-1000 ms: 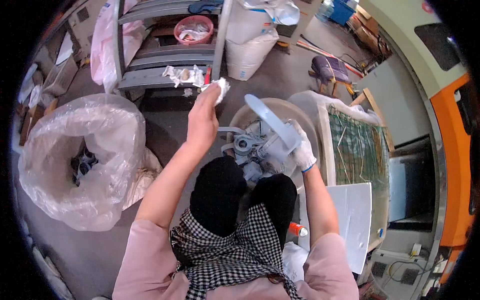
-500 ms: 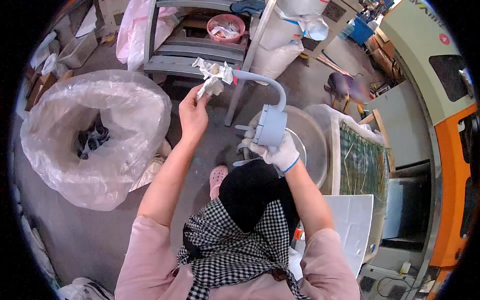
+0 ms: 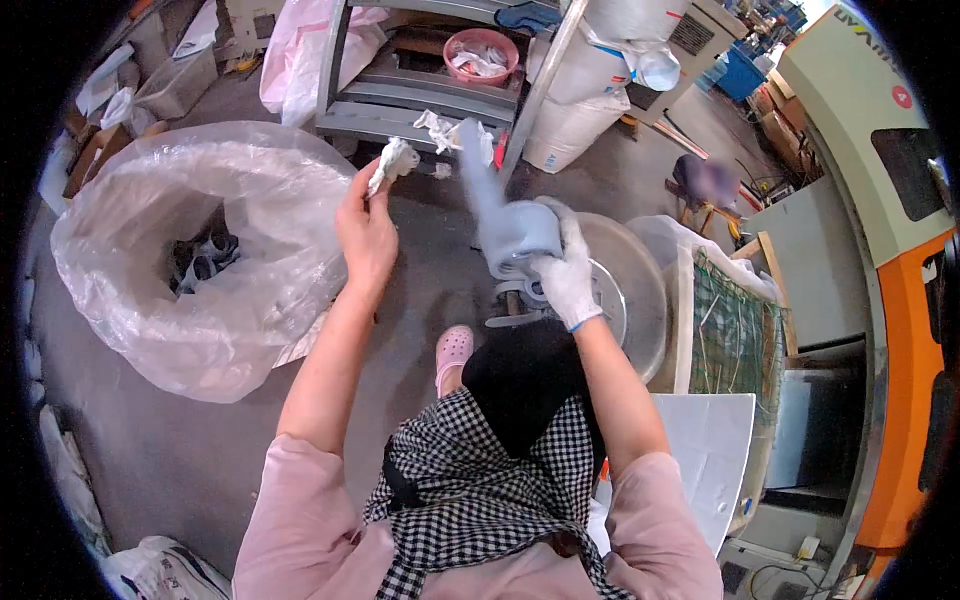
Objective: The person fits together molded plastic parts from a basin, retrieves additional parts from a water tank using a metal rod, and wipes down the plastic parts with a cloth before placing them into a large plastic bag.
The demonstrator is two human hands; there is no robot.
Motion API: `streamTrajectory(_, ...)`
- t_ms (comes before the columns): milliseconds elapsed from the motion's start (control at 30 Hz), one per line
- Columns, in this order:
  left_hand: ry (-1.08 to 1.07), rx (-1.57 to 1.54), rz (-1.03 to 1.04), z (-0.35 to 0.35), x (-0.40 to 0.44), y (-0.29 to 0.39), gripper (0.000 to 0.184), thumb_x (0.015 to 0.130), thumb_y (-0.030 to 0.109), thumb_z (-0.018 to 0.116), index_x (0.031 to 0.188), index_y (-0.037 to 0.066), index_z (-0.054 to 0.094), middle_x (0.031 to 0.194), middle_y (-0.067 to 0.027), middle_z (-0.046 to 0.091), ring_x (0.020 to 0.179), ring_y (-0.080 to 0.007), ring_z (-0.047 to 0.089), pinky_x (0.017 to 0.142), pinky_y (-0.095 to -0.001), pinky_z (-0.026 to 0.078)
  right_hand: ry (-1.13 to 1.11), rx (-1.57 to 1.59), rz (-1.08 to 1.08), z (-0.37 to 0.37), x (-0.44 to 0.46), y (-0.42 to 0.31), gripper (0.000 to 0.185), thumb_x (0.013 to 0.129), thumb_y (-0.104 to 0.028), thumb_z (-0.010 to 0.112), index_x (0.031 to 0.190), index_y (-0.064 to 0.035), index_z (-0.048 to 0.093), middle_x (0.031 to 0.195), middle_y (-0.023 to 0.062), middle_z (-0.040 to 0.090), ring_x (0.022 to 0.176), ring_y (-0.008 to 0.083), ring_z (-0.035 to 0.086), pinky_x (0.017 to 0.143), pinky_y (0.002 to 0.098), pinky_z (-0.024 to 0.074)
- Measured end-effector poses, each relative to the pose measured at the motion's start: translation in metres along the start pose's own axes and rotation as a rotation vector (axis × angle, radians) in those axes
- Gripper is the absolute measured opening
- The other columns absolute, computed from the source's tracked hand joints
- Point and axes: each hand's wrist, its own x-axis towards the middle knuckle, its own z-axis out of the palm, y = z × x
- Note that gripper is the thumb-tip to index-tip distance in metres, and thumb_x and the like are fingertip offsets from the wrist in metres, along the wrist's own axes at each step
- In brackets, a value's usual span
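Note:
My left hand (image 3: 368,225) is bare and pinches a crumpled white cloth (image 3: 394,164) between thumb and fingers. A white glove covers my right hand (image 3: 568,270), which is closed round a blue-grey plastic part (image 3: 522,238). The part has a round cup-like body and a long strap, blurred by motion, reaching up and to the left. Below it, more grey parts (image 3: 520,298) show at the left edge of a large round tub (image 3: 640,290). Another crumpled white cloth (image 3: 436,130) lies on the grey metal steps (image 3: 375,118) ahead.
At the left stands a large clear plastic bag (image 3: 120,260) with dark parts inside. A pink basket (image 3: 481,57) sits on the steps, white sacks (image 3: 578,125) beside them. Green netting (image 3: 735,330) and a white board (image 3: 705,450) are at the right, near an orange machine (image 3: 905,370).
My right hand has raised the grey part from the tub and turned it. My left hand has shifted left with the cloth. The view has swung, and a pink shoe now shows.

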Motion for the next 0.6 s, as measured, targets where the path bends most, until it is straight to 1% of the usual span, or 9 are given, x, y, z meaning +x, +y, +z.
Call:
streamTrajectory(67, 0.019, 0.056, 0.018, -0.013, -0.006, 0.004, 0.031, 0.089, -0.005, 0.048, 0.117, 0.000, 0.058, 0.107, -0.0137, 0.065, 0.098, -0.0206, 0.062, 0.086, -0.0303, 0.046, 0.055, -0.303, -0.134, -0.006, -0.003, -0.014, 0.065, 0.066, 0.007, 0.055, 0.128, -0.0098, 0.046, 0.119, 0.0161, 0.057, 0.108, 0.0303, 0.058, 0.093, 0.0370, 0.0461)
streamTrajectory(133, 0.007, 0.197, 0.286, -0.025, -0.014, 0.004, 0.036, 0.085, -0.011, 0.046, 0.118, 0.000, 0.058, 0.114, -0.0143, 0.063, 0.106, -0.0210, 0.059, 0.092, -0.0294, 0.043, 0.019, -0.337, -0.163, -0.004, -0.006, -0.024, 0.063, 0.067, 0.006, 0.056, 0.127, -0.0097, 0.046, 0.119, 0.0165, 0.057, 0.108, 0.0309, 0.058, 0.093, 0.0367, 0.0458)
streamTrajectory(200, -0.075, 0.223, 0.429, -0.031, -0.024, 0.009, 0.049, 0.076, -0.019, 0.043, 0.119, 0.001, 0.057, 0.124, -0.0173, 0.057, 0.117, -0.0310, 0.054, 0.100, -0.0340, 0.041, -0.020, -0.376, -0.189, 0.002, -0.008, -0.024, 0.062, 0.067, 0.005, 0.057, 0.127, -0.0096, 0.047, 0.119, 0.0169, 0.057, 0.108, 0.0316, 0.058, 0.093, 0.0364, 0.0455)
streamTrajectory(300, -0.131, 0.268, 0.512, -0.035, -0.029, -0.013, 0.048, 0.078, -0.018, 0.042, 0.119, 0.001, 0.057, 0.125, -0.0178, 0.056, 0.117, -0.0317, 0.054, 0.100, -0.0349, 0.041, 0.012, -0.331, -0.251, 0.012, -0.006, -0.021, 0.059, 0.069, 0.004, 0.058, 0.126, -0.0091, 0.048, 0.118, 0.0168, 0.058, 0.110, 0.0312, 0.057, 0.094, 0.0361, 0.0451)
streamTrajectory(367, -0.191, 0.297, 0.162, -0.041, -0.030, -0.042, 0.041, 0.082, -0.012, 0.044, 0.118, 0.001, 0.057, 0.121, -0.0193, 0.058, 0.114, -0.0304, 0.056, 0.097, -0.0347, 0.043, -0.148, -0.107, -0.162, 0.019, -0.004, -0.021, 0.056, 0.071, 0.004, 0.057, 0.125, -0.0086, 0.048, 0.118, 0.0169, 0.058, 0.111, 0.0309, 0.057, 0.094, 0.0359, 0.0443)
streamTrajectory(400, -0.196, 0.299, 0.164, -0.050, -0.030, -0.055, 0.041, 0.082, -0.012, 0.044, 0.118, 0.001, 0.057, 0.121, -0.0193, 0.058, 0.114, -0.0304, 0.056, 0.097, -0.0347, 0.043, -0.144, -0.104, -0.159, 0.026, -0.006, -0.023, 0.056, 0.071, 0.004, 0.057, 0.125, -0.0086, 0.048, 0.118, 0.0169, 0.058, 0.111, 0.0309, 0.057, 0.094, 0.0359, 0.0443)
streamTrajectory(500, 0.043, 0.329, -0.142, -0.071, -0.030, -0.070, 0.033, 0.086, -0.005, 0.049, 0.117, 0.001, 0.059, 0.111, -0.0193, 0.063, 0.102, -0.0275, 0.061, 0.089, -0.0345, 0.045, -0.152, -0.051, -0.049, 0.053, -0.006, -0.038, 0.054, 0.072, 0.006, 0.059, 0.124, -0.0052, 0.048, 0.114, 0.0145, 0.060, 0.108, 0.0228, 0.058, 0.093, 0.0331, 0.0435)
streamTrajectory(567, -0.002, 0.409, -0.131, -0.095, -0.050, -0.064, 0.030, 0.086, 0.000, 0.054, 0.115, 0.001, 0.060, 0.097, -0.0171, 0.066, 0.086, -0.0188, 0.061, 0.079, -0.0324, 0.046, -0.128, -0.076, -0.055, 0.073, -0.008, -0.049, 0.062, 0.072, 0.002, 0.062, 0.129, -0.0072, 0.041, 0.112, 0.0167, 0.060, 0.106, 0.0271, 0.059, 0.092, 0.0339, 0.0451)
streamTrajectory(600, -0.055, 0.390, -0.429, -0.100, -0.060, -0.048, 0.027, 0.086, 0.001, 0.055, 0.113, 0.000, 0.060, 0.088, -0.0140, 0.064, 0.080, -0.0118, 0.055, 0.073, -0.0295, 0.045, -0.111, -0.108, -0.080, 0.082, -0.004, -0.053, 0.072, 0.071, -0.001, 0.066, 0.135, -0.0092, 0.034, 0.111, 0.0188, 0.060, 0.103, 0.0314, 0.060, 0.091, 0.0348, 0.0467)
